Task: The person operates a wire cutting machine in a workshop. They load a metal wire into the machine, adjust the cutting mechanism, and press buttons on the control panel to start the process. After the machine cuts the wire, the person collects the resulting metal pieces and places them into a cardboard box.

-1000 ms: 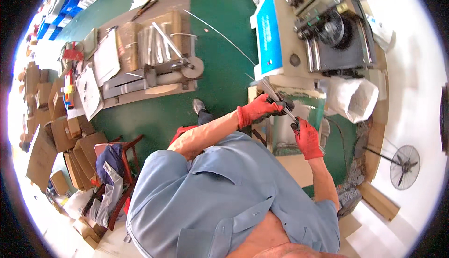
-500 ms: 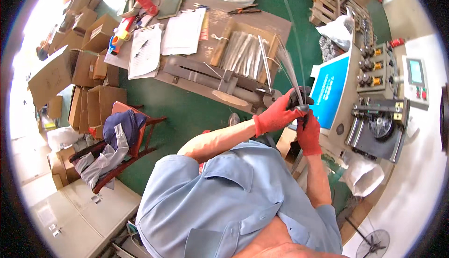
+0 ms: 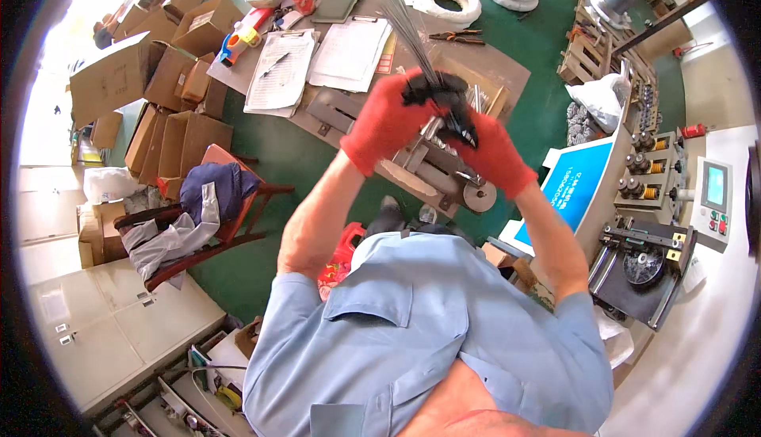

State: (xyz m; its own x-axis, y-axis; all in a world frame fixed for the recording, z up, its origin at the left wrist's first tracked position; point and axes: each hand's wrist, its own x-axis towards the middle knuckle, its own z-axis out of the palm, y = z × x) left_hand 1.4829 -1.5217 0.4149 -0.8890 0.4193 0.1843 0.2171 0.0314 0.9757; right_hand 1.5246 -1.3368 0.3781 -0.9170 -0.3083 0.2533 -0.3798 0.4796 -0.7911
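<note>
Both hands wear red gloves with black palms. My left hand point(image 3: 396, 116) is closed around a bundle of thin metal wires point(image 3: 414, 41), which fans out upward past the fingers. Close against it, my right hand point(image 3: 490, 150) has its fingers curled at the lower end of the same bundle. The two hands are over the workbench, partly covering a wooden tray point(image 3: 498, 103) that holds shiny wire bundles. Below them, a metal fixture point(image 3: 416, 164) is mounted along the bench's near edge.
Clipboards with papers point(image 3: 345, 53), pliers point(image 3: 457, 37) and a tape dispenser point(image 3: 236, 45) lie on the bench point(image 3: 507, 68). Right stands a machine with a blue panel point(image 3: 567, 187) and control box point(image 3: 713, 199). A chair with clothes point(image 3: 214, 207) and cardboard boxes point(image 3: 111, 80) are left.
Both hands have moved left and forward with the wire bundle, from beside the machine's blue panel to over the bench. The view has shifted too.
</note>
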